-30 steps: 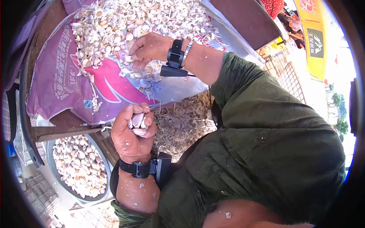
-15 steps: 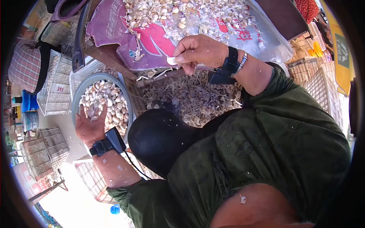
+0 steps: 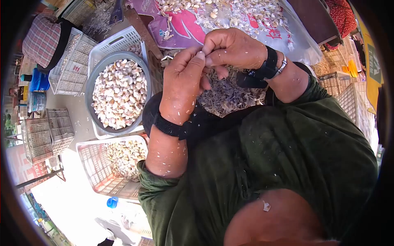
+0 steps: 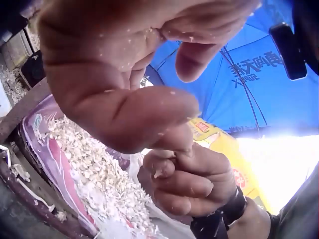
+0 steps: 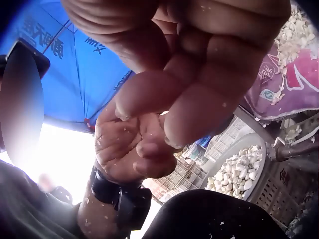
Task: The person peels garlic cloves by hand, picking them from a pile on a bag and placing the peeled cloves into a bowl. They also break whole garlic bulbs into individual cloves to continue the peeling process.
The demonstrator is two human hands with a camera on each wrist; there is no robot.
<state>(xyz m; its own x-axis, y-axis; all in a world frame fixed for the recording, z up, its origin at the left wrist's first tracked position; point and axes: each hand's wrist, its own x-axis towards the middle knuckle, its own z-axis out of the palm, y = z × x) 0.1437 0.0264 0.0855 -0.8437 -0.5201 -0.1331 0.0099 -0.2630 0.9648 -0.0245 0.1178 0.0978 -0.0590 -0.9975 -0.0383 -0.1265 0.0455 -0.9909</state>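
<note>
My left hand (image 3: 182,78) and right hand (image 3: 238,49) meet in front of the body, thumbs and index fingers pinched together at the tips. The garlic clove between them is almost wholly covered by the fingers. In the left wrist view the left fingers (image 4: 164,119) curl close above the right hand. Beyond the hands, loose garlic cloves (image 3: 262,16) and skins lie spread on a purple and pink printed sack (image 3: 152,24). To the left stands a round grey basin (image 3: 88,100) heaped with cloves (image 3: 119,94).
Below the basin stands a pale plastic crate (image 3: 88,158) partly filled with cloves. Garlic skins (image 3: 230,96) cover the area under the sack's front edge. Other crates (image 3: 61,127) stand at the left. A person in a checked shirt (image 3: 41,39) is at the upper left.
The left hand has left the basin, where it held cloves, and come up to the right hand. The right hand came back from the sack with a clove. The view has swung left.
</note>
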